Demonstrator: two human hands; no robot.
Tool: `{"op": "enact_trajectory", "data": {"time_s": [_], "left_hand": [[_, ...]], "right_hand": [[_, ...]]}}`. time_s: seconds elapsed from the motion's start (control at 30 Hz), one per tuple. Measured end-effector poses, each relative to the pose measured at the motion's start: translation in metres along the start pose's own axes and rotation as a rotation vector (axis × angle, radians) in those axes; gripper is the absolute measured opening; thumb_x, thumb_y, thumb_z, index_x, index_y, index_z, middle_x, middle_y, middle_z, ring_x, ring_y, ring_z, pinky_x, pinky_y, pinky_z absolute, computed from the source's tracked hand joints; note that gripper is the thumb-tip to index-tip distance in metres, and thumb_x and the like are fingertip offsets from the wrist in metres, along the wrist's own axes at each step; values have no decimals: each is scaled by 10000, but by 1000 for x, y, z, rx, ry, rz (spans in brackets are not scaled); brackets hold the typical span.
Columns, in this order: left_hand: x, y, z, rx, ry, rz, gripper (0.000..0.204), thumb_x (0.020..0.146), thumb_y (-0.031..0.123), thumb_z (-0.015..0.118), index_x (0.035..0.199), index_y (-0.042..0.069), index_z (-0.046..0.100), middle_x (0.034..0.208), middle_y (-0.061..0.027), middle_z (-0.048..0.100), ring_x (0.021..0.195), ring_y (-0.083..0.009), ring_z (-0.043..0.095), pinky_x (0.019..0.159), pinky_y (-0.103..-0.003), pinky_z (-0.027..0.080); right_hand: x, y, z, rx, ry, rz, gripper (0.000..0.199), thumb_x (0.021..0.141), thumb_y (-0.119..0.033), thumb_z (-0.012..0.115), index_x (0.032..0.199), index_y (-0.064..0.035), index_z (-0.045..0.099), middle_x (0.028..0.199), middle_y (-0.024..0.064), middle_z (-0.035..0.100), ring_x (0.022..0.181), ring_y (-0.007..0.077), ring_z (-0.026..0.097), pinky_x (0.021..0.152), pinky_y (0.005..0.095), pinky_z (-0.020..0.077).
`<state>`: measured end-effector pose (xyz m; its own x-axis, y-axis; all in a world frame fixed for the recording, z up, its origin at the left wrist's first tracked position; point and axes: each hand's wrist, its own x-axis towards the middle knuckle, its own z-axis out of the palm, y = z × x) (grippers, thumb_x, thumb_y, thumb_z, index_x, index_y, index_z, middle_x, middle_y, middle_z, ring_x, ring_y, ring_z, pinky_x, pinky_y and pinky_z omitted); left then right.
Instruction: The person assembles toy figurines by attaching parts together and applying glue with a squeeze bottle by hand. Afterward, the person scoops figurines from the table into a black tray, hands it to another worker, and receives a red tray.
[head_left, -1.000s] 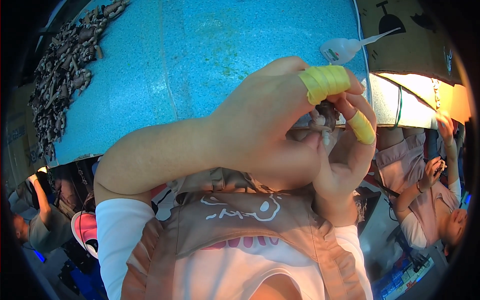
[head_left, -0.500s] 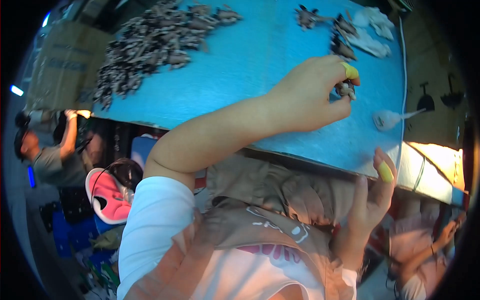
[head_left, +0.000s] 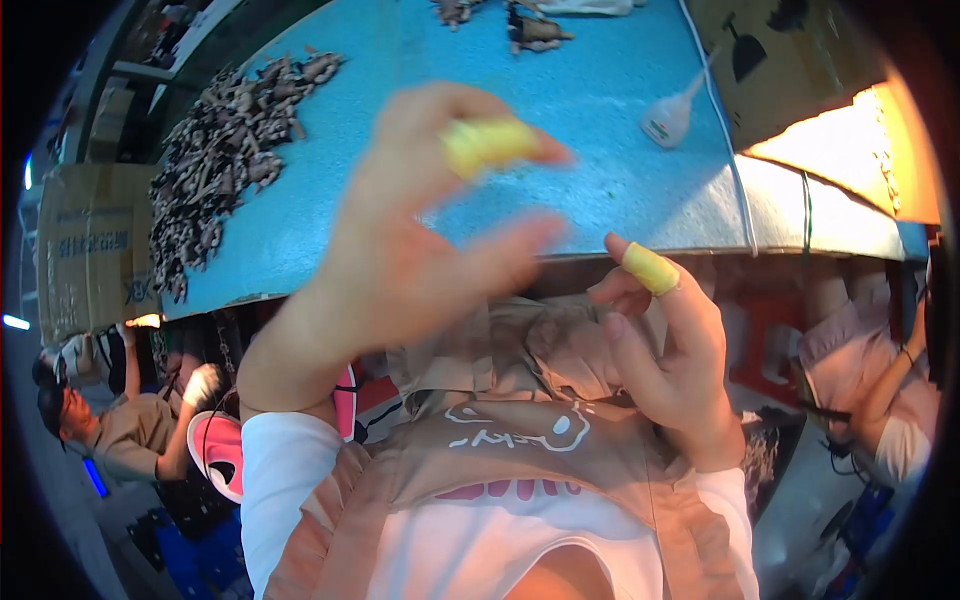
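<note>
My left hand (head_left: 420,210) hovers above the near part of the blue tabletop (head_left: 330,200), thumb and taped index finger spread apart, with nothing seen between them. It is smeared by motion. Beside it, just off the table's near edge, my right hand (head_left: 675,350) is raised with fingers loosely bent and apart, and I see nothing in it. Both index fingers wear yellow tape. A small dark-and-tan figure (head_left: 537,32) lies on the far side of the table, with another small brown piece (head_left: 455,10) left of it.
A heap of small brown figures (head_left: 225,150) covers the table's left side. Toward the right stands a white squeeze bottle (head_left: 668,120) with a thin spout. Cardboard boxes (head_left: 90,250) flank the table. One person (head_left: 130,430) sits at left, another (head_left: 870,370) at right.
My left hand has drawn back toward me and opened; the small figure it held is no longer in it. My right hand has come nearer to it. The view has shifted.
</note>
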<state>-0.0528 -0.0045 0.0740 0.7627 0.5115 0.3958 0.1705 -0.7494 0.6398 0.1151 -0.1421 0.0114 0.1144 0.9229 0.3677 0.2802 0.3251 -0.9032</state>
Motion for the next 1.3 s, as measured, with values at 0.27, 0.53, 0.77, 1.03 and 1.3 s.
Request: {"op": "enact_trajectory", "data": {"time_s": [0.27,0.53,0.77,1.03,1.3], "left_hand": [[7,21,44,-49,-226,181,312,622,120,749,921,103,661,918,-53,522,901,-254,463,788,-352,377],[4,20,52,-117,-194,136,262,615,90,747,866,103,677,876,-46,534,873,-249,481,783,-347,399],[7,14,41,-101,-161,277,163,729,131,680,862,72,606,862,-62,531,839,-244,484,802,-365,411],[-13,13,35,-337,-373,142,120,796,151,625,851,61,565,754,-71,509,707,-238,501,650,-345,416],[-11,5,43,-213,-435,-18,438,742,84,654,1152,86,501,960,-113,563,813,-274,571,670,-323,470]], "right_hand": [[-12,-5,-5,-196,1,-128,349,623,28,616,963,50,538,784,124,552,679,285,551,591,339,454],[-12,-2,-5,-229,-8,-141,339,619,27,607,952,30,542,740,109,524,641,277,524,579,343,424],[-10,-1,-7,-235,53,-130,417,635,19,615,1047,17,550,735,90,534,635,250,526,574,322,426],[-8,0,-14,-191,61,-10,471,679,58,588,1144,7,535,777,62,574,664,178,551,597,270,460],[2,23,-18,-346,310,2,471,691,36,600,1153,13,514,997,129,558,822,198,555,682,283,435]]}}
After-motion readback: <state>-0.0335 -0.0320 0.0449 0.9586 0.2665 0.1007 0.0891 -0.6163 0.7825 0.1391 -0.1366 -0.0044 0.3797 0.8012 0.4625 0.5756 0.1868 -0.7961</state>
